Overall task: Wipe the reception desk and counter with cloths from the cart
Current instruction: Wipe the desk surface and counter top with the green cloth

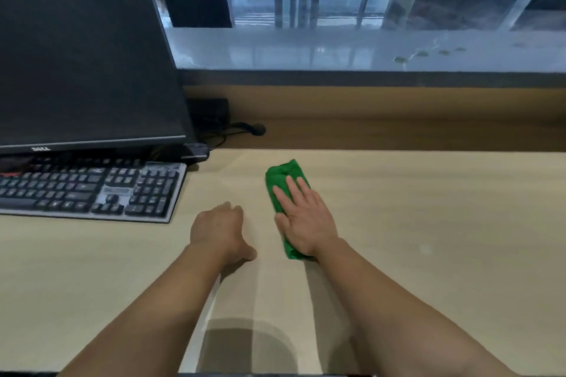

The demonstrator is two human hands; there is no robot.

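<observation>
Head view: green cloth (283, 176) lies folded on the desk (428, 223), right of the keyboard (92, 190), pinned under the right hand (306, 220) — fingers straight and spread, palm flat, nothing gripped. Flat pressure is judged to keep the whole fold in contact for wiping. Left hand (219, 228) is set on the desk just beside it, fingers loosely bent, nothing held — likely a brace for the reach. Counter (306, 49) beyond the raised ledge shows smudges toward its right end; it is judged not yet wiped.
</observation>
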